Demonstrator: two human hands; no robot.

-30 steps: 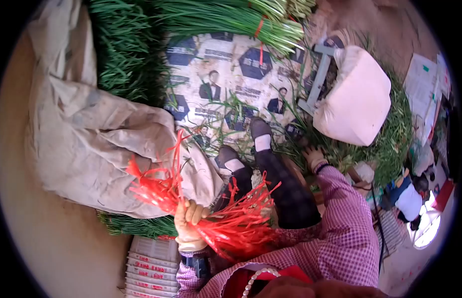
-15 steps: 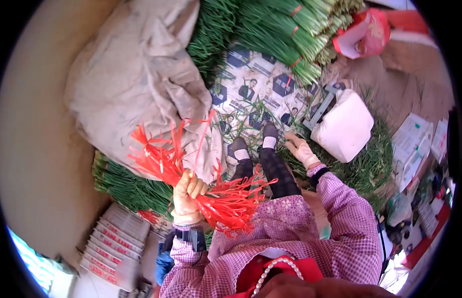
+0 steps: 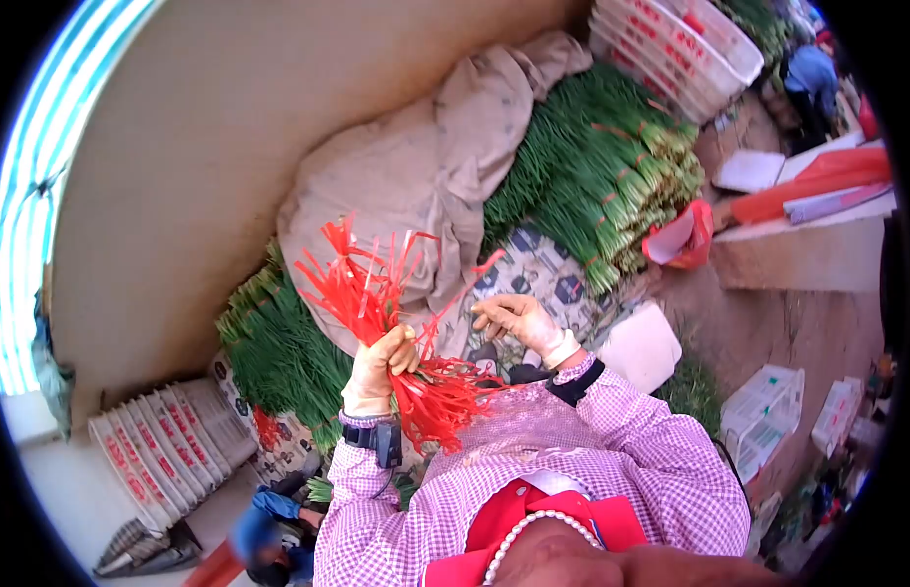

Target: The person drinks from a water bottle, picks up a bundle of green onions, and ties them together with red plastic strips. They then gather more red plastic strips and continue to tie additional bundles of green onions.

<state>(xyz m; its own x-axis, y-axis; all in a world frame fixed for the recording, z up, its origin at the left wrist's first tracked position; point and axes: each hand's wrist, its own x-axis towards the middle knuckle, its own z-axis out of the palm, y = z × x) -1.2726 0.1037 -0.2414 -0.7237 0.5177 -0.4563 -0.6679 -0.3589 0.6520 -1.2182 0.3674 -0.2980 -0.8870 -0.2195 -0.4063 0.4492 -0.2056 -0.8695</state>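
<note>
My left hand (image 3: 382, 367), in a pale glove, is closed round the middle of a bunch of red plastic strips (image 3: 440, 406). Their loose ends fan out above and below the fist, and one strip sticks up to the right. Just right of the bunch is my gloved right hand (image 3: 523, 323), fingers loosely bent towards the strips, with nothing visible in it. Beyond the hands, green leafy bundles (image 3: 612, 186) tied with red bands lie stacked beside a beige cloth (image 3: 406, 166). More green bundles (image 3: 279, 347) lie to the left.
A white padded block (image 3: 641, 347) stands beyond my right arm. Stacked white crates (image 3: 176, 440) are at lower left, others (image 3: 675, 54) at the back. A red bag (image 3: 682, 235) sits by the bundles. One person (image 3: 269, 533) is at lower left, another (image 3: 812, 83) at far right.
My view has swung, bringing more of the room into sight. My right hand has come up from beside the white block towards the red strips. My left hand still grips the bunch.
</note>
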